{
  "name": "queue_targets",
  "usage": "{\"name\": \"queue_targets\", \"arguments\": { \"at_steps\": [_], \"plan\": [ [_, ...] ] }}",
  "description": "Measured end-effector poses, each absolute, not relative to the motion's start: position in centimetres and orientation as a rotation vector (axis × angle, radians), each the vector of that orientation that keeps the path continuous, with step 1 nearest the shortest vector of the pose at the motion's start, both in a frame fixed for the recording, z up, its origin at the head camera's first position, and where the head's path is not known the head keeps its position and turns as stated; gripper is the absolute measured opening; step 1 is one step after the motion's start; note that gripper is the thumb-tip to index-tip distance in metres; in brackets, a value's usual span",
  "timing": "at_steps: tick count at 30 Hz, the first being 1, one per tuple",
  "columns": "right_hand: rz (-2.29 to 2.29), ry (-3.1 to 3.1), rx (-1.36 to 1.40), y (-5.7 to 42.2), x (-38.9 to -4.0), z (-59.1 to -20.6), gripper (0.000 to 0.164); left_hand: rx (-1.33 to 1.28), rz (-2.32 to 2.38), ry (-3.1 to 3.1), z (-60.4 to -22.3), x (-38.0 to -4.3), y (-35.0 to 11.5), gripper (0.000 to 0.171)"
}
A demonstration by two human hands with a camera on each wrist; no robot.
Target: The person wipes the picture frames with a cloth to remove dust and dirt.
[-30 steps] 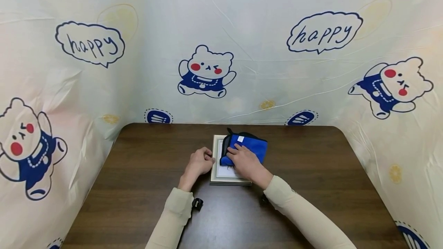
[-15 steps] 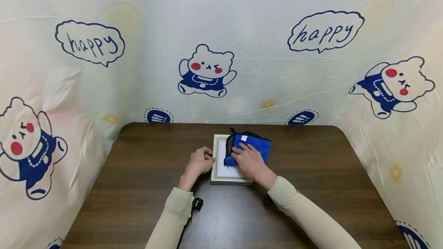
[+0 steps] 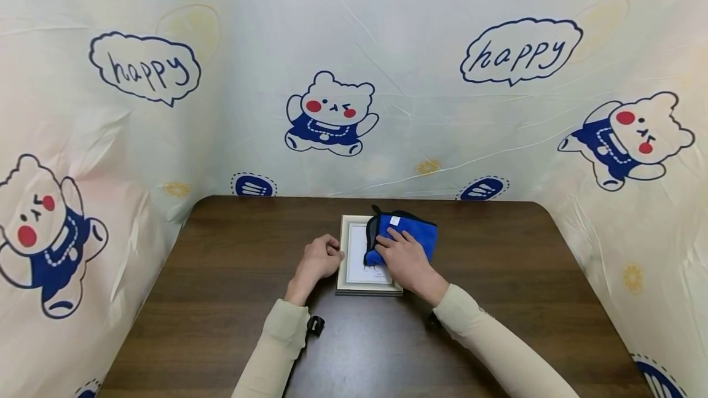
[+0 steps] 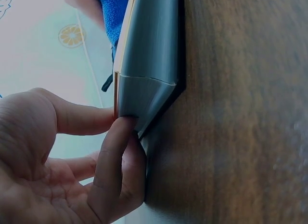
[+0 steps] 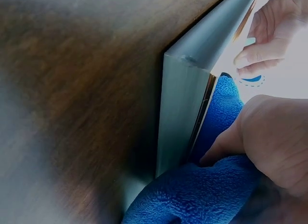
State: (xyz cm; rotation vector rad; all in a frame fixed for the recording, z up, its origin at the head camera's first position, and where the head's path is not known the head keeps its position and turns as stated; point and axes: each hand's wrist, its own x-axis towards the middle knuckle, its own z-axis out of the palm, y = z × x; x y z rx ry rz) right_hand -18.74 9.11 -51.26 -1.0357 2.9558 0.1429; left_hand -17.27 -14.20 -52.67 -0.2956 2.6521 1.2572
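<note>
A picture frame (image 3: 367, 288) with a pale border and a small drawing under its front lies face up on the table. My left hand (image 3: 316, 258) holds its left edge; in the left wrist view the thumb is at the face and the curled index finger against the thick side (image 4: 149, 46). A blue cloth (image 3: 421, 235) with black edging and a white tag covers the frame's upper right and hangs past its right side. My right hand (image 3: 408, 261) rests on the cloth with fingers spread, pressing it to the frame. The right wrist view shows the cloth's fold (image 5: 202, 190) bulging beside that hand.
The brown wooden table (image 3: 221, 312) has rounded far corners. A pale curtain (image 3: 420, 121) with printed bears and "happy" bubbles stands behind it and along both sides. Black wrist devices sit at both cuffs, the left device (image 3: 316, 325) plainly visible.
My right hand has slid the cloth a little to the right across the frame, baring more of the drawing. The left hand and the frame have stayed in place.
</note>
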Motion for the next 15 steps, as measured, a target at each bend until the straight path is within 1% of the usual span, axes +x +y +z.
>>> {"name": "queue_targets", "arguments": {
  "at_steps": [15],
  "plan": [
    [0.021,3.000,-1.081,10.01,-18.92,-51.54,0.037,-0.309,1.236,2.655,-52.76,-17.30,-14.03,0.018]
  ]
}}
